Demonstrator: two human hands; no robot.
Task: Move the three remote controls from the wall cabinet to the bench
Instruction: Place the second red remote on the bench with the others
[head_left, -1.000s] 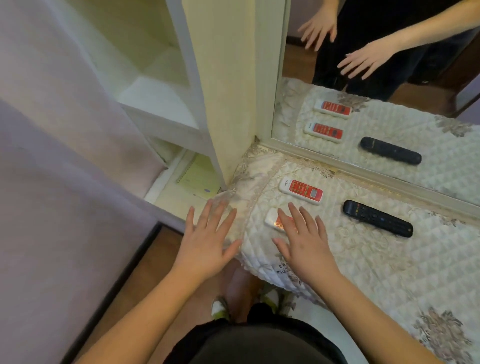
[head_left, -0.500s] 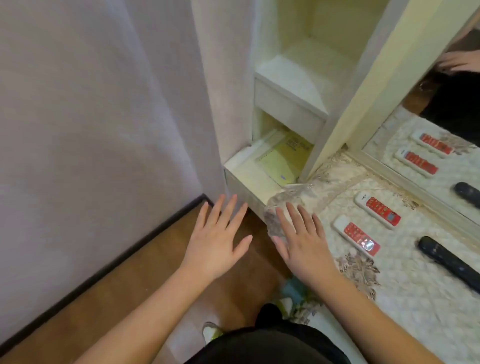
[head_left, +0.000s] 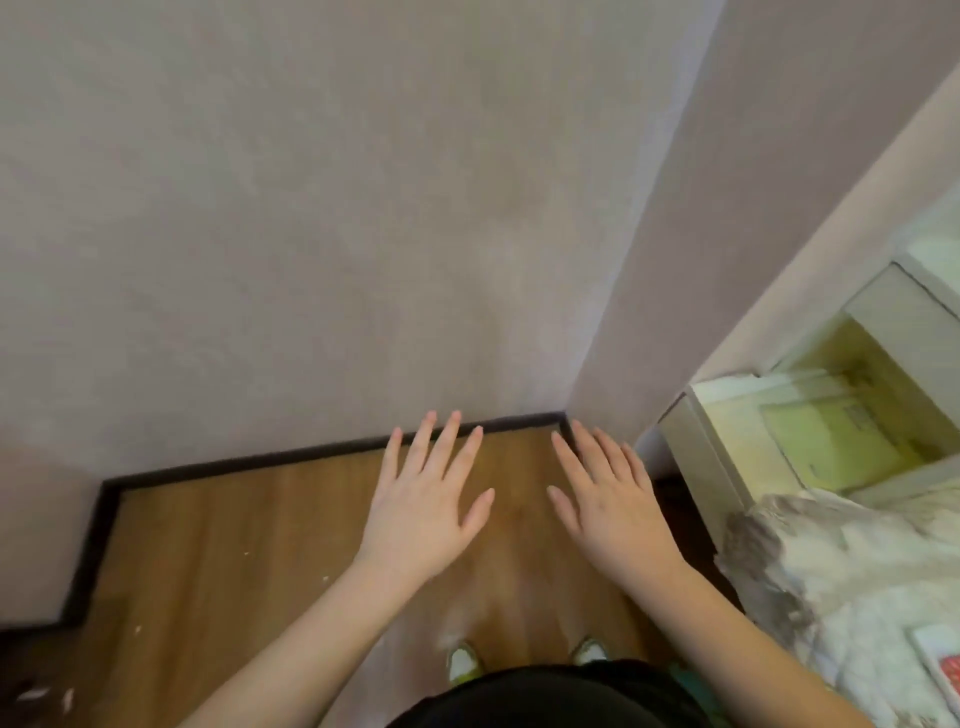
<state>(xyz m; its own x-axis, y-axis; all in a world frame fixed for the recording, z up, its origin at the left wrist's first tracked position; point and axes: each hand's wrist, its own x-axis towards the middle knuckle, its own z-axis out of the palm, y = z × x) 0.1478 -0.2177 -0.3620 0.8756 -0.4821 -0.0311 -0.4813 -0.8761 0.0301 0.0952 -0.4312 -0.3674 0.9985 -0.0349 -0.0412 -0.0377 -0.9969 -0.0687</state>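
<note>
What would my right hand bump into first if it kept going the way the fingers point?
Probably the wall at the corner; the right hand points there over the wooden floor, though depth is unclear.

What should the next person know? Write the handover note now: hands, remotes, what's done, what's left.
Left hand: open, fingers spread, holding nothing, over the wooden floor.
Right hand: open, also holding nothing.
Remotes: one white remote with red keys lies on the bench cover, cut off by the right edge of the frame. The other two are out of frame.
Cabinet: the visible lower compartment holds only a yellow booklet.
Done: at least one remote is on the bench.
Left: check that the other two are on the bench.
</note>
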